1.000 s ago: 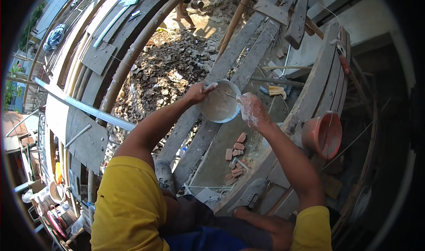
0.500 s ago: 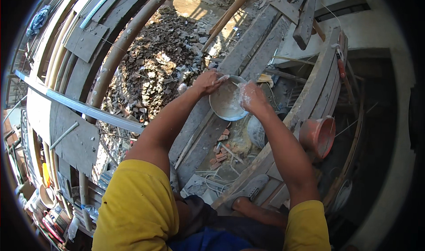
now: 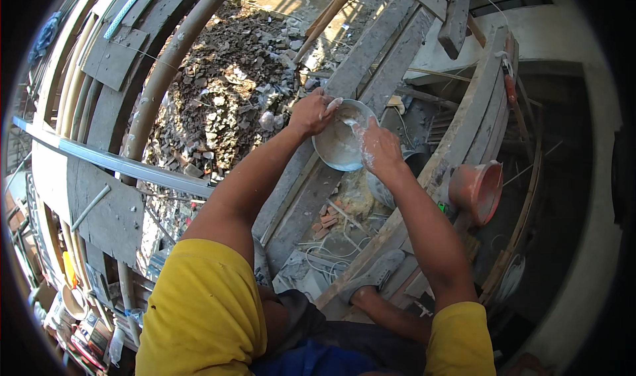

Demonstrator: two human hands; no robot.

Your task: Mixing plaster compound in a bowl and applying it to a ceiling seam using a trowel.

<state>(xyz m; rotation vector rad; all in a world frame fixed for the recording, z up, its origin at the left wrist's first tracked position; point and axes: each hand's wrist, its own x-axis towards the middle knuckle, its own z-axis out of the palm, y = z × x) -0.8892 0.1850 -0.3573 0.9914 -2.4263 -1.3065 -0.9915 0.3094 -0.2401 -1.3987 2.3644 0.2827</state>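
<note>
Pale, wet-looking paste coats the inside of a round bowl (image 3: pixel 326 152), tilted above the wooden planks. My left hand (image 3: pixel 311 115) is closed on the bowl's far left rim, with white smears on its fingers. At the right rim, my right hand (image 3: pixel 383 149) is closed and spattered with white paste. A small pale tip (image 3: pixel 350 121) shows in the bowl just beyond its fingers; the rest of that item is hidden by the hand. A grey bucket (image 3: pixel 379 189) stands below, partly behind my right forearm.
Long planks (image 3: pixel 358 78) run away from me, beside a rubble heap (image 3: pixel 225 104) on the left. An orange bucket (image 3: pixel 474 192) sits right of my right forearm. A metal bar (image 3: pixel 126 166) crosses the left side. Broken bricks (image 3: pixel 324 222) and loose cable (image 3: pixel 324 260) lie below.
The bowl's inside now faces me more. My right hand has shifted slightly down and right, and the pale tip now shows inside the bowl. My left hand keeps its hold on the rim.
</note>
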